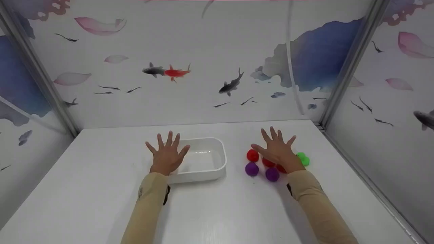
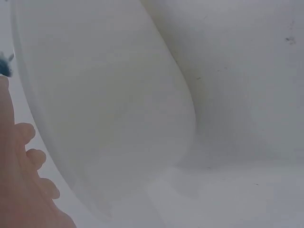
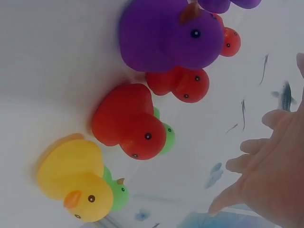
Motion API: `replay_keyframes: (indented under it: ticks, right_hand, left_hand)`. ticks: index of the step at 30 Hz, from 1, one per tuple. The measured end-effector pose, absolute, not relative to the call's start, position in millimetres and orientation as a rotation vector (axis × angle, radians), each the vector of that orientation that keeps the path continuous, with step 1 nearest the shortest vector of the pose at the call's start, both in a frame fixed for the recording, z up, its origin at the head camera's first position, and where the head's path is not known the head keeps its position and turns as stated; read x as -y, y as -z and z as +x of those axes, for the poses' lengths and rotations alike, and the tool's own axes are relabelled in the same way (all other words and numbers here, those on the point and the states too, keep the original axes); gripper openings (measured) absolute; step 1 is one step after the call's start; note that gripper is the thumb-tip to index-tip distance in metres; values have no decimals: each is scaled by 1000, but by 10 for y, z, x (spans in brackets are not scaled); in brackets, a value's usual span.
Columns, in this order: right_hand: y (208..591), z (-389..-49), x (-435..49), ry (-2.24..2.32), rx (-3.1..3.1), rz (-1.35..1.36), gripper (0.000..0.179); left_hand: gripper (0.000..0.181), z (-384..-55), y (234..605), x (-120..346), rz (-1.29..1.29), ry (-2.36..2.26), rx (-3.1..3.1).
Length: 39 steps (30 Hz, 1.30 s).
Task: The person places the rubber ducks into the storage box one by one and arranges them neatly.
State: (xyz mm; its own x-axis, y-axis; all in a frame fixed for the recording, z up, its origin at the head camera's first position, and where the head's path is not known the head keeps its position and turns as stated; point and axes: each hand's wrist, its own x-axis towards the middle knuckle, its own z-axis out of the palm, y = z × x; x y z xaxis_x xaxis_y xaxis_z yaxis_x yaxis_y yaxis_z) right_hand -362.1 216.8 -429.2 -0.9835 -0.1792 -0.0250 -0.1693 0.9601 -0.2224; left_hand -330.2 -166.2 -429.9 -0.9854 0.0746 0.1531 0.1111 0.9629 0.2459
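My left hand [image 1: 166,157], fingers spread and palm down, is over the left side of a white rectangular tub [image 1: 217,174] and holds nothing. In the left wrist view, the tub's outer wall [image 2: 114,95] fills the middle, with fingers beyond its rim. On the right, my right hand [image 1: 278,150] is spread above a group of rubber ducks, also holding nothing. Among them are purple ducks [image 1: 252,169], red ducks [image 1: 252,155] and green ducks [image 1: 304,159]. A yellow duck [image 3: 71,171] shows in the right wrist view; my right arm hides it in the head view.
The tub and ducks stand on a white table [image 1: 217,213]. A white back wall [image 1: 203,105] printed with fish and petals rises behind the table's far edge. Similar side panels flank it, with metal posts [image 1: 352,64] at the corners.
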Motion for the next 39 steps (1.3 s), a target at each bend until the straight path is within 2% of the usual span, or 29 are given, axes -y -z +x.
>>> replay_keyframes:
  ticks: [11,18,25,39]
  right_hand:
    - [4168,-3539,-2161,292,-3082,-333,91]
    - [4076,-3471,-2164,425,-3069,-433,88]
    - [3985,-3370,-2287,688,-3073,-480,81]
    - [4140,-3207,-2793,1246,-3024,-216,73]
  left_hand:
    - [73,-3267,4279,1724,-171,523,2970]
    - [73,-3162,4247,1801,-169,665,2987]
    - [69,-3017,4181,1923,-124,1108,2855]
    - [51,-2752,4363,2227,183,1567,2530]
